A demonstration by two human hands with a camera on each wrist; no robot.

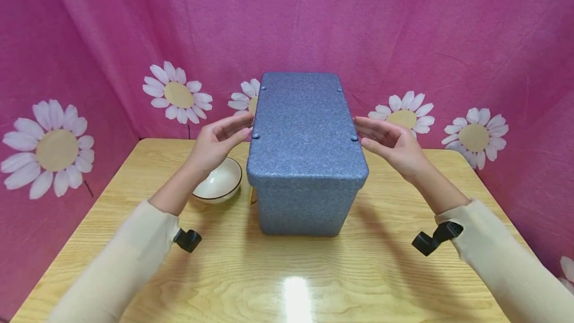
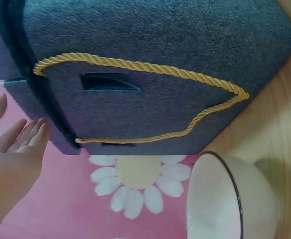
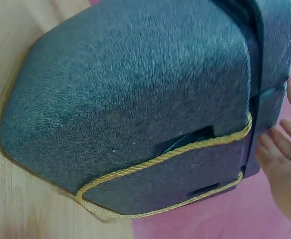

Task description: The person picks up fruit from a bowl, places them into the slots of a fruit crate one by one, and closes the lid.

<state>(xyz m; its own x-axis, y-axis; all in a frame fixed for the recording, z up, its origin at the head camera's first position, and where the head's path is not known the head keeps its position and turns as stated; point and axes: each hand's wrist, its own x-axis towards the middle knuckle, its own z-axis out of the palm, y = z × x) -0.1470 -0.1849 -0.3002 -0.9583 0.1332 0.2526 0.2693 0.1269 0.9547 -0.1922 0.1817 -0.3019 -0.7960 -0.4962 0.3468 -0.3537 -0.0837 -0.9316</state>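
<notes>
At the middle of the wooden table (image 1: 134,243), nearer its far edge than its near one, stands one blue-grey foam box (image 1: 305,198) with its one lid (image 1: 302,128) on, and I hold my two hands out to either side of that lid. My left hand (image 1: 218,142) is at the lid's left rim, fingers straight and loosely spread, the fingertips (image 2: 33,133) just beside the rim; whether they touch it I cannot tell. My right hand (image 1: 391,144) mirrors it at the right rim, fingers relaxed and a little bent, the fingertips (image 3: 272,144) close against the lid's edge, gripping nothing that I can see. The hands are well apart, with the box between them. On the lid's top I count four small round studs, two along each long side. Each long side of the box carries one loop of yellow cord (image 2: 150,67), so two loops in all, the other one (image 3: 185,149) showing in the right wrist view, and each loop runs around a dark slot cut in the wall. One white bowl (image 1: 220,182) with a thin dark rim sits on the table just left of the box, near its front left corner. Behind the table hangs a pink cloth (image 1: 403,24) printed with white daisies; I count six whole ones in the head view, plus a bit of another at the lower right edge. I can read no brand, label or writing on anything.
</notes>
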